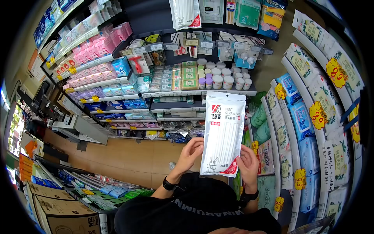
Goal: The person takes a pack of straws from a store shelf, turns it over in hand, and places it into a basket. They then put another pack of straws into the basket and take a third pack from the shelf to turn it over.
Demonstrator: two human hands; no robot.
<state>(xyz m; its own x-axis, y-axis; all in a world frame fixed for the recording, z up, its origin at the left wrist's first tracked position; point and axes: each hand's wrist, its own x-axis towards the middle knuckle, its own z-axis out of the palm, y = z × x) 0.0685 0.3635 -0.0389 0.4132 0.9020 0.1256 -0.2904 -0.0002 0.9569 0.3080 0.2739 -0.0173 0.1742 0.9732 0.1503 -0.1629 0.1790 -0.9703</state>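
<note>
— Pinching what?

— Pinching the lower right edge of a white straw packet (223,136) with the right hand (248,160); reaching the packet's left edge with curled fingers of the left hand (191,155), too hidden at the tips to tell whether pinching too; keeping the packet nearly upright between both hands, printed front toward the camera.

— And close to the grip?

— Wearing a dark wristband (169,184) just behind the left hand, and another behind the right; showing pale lettering on a black top (163,212) below both.

— Farther out?

— Right of the grip, blue packs (302,120) on shelves, beside yellow starburst labels (318,115); left and lower, cardboard boxes (64,212); beyond the left hand, tiled floor (136,154).

— Farthest?

— Past the packet's top, white-lidded jars (228,81) in rows; up and left, pink packs (103,46); higher still, beyond the jars, a similar packet (185,15), hanging.
</note>
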